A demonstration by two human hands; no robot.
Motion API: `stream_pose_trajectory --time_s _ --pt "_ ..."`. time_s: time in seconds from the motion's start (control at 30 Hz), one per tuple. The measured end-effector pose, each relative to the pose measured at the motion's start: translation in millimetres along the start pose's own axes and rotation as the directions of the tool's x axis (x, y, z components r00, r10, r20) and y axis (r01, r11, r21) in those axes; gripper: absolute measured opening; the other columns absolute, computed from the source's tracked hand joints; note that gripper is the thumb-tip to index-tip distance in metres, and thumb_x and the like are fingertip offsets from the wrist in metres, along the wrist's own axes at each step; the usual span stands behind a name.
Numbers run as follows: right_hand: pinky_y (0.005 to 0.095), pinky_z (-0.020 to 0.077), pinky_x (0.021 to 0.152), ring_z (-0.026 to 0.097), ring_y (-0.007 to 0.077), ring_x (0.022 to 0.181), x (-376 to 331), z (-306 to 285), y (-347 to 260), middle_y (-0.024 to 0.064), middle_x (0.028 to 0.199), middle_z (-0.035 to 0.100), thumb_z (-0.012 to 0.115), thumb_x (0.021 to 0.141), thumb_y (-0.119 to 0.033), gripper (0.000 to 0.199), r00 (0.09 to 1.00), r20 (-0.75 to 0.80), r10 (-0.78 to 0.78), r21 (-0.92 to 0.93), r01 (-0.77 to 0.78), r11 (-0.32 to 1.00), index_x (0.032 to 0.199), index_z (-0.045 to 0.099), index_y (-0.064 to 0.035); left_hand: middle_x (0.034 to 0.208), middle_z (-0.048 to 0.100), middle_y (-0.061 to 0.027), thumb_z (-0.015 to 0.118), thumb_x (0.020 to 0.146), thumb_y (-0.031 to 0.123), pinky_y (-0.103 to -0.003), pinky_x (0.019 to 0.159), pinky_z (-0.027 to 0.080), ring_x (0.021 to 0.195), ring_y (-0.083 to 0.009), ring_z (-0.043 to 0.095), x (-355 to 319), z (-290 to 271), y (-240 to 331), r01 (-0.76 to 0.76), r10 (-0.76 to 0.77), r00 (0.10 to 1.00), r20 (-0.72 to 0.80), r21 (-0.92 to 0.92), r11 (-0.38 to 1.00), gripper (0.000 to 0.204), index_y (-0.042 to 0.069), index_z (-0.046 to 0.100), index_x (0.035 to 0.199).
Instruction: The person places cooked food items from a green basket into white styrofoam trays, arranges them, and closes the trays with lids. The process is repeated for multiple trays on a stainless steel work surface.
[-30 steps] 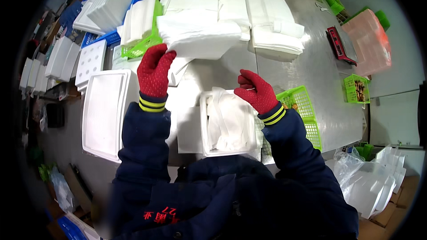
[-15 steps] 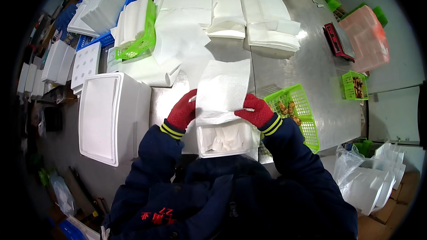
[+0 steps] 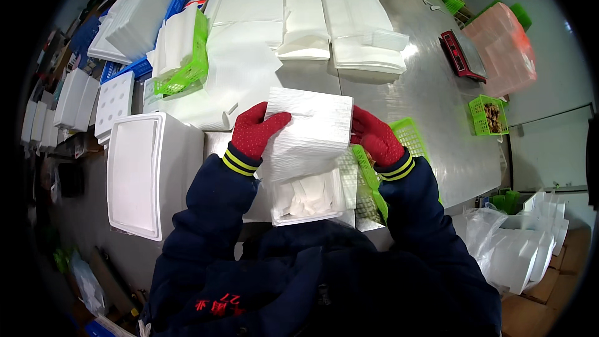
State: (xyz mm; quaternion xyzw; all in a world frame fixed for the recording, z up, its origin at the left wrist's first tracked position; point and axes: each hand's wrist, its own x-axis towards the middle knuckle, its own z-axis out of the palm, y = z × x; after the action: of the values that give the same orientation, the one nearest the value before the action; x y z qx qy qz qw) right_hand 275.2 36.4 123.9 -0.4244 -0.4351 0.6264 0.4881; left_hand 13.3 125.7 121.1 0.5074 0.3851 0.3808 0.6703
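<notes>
A white absorbent paper sheet [image 3: 309, 131] is held up over a small white foam box [image 3: 310, 219]. My left hand [image 3: 254, 131], in a red knit glove, grips its left edge with the thumb on top. At the right edge, the fingers of my red-gloved right hand [image 3: 377, 138] close on the paper, their tips partly hidden. White crumpled paper [image 3: 312, 196] lies inside the foam box; the sheet covers the box's far part. Beside my right wrist stands a green plastic basket [image 3: 369, 181], its contents mostly hidden by my hand and sleeve.
A large white foam box [image 3: 181, 175] stands on the left. Several stacks of white sheets [image 3: 365, 31] lie at the back, near a green basket of folded sheets [image 3: 198, 56]. On the right are a red scale [image 3: 460, 56], a small green basket of brown pieces [image 3: 488, 116] and a pinkish tub [image 3: 502, 47].
The sheet has turned and now looks shorter and wider, folded or tilted. Both hands have risen along its sides, and the green basket now appears hidden behind my right hand.
</notes>
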Motion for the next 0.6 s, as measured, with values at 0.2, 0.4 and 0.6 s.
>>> stream_pose_trajectory --time_s 0.2,0.4,0.6 --pt "0.0286 0.0482 0.081 0.062 0.0138 0.087 9 38 -29 0.0073 0.095 0.069 0.072 0.081 -0.015 0.031 0.909 -0.408 -0.08 -0.156 0.017 0.988 0.105 0.067 0.0031 0.091 0.067 -0.0037 0.068 0.084 0.012 -0.025 0.081 0.045 0.087 -0.0116 0.059 -16 13 32 -0.051 0.051 0.996 -0.077 0.006 0.999 0.022 0.001 0.067 0.103" --pt "0.0267 0.0472 0.083 0.061 0.0134 0.092 1 52 -45 0.009 0.101 0.068 0.06 0.083 0.001 0.026 0.951 -0.21 -0.229 -0.084 0.215 0.973 0.108 0.067 -0.0007 0.095 0.063 -0.0036 0.056 0.086 0.003 -0.025 0.083 0.043 0.09 -0.0121 0.057 -32 2 40 -0.286 0.281 0.958 -0.062 -0.093 0.954 0.017 0.006 0.063 0.101" --pt "0.0276 0.0475 0.082 0.062 0.017 0.09 9 54 -92 0.009 0.096 0.069 0.058 0.086 -0.007 0.019 0.925 0.061 -0.375 -0.389 0.368 0.845 0.101 0.069 -0.0004 0.093 0.062 -0.0052 0.045 0.09 0.008 -0.025 0.078 0.044 0.085 -0.0145 0.057 -24 -20 74 -0.332 0.324 0.943 0.07 0.162 0.929 0.018 0.003 0.062 0.092"
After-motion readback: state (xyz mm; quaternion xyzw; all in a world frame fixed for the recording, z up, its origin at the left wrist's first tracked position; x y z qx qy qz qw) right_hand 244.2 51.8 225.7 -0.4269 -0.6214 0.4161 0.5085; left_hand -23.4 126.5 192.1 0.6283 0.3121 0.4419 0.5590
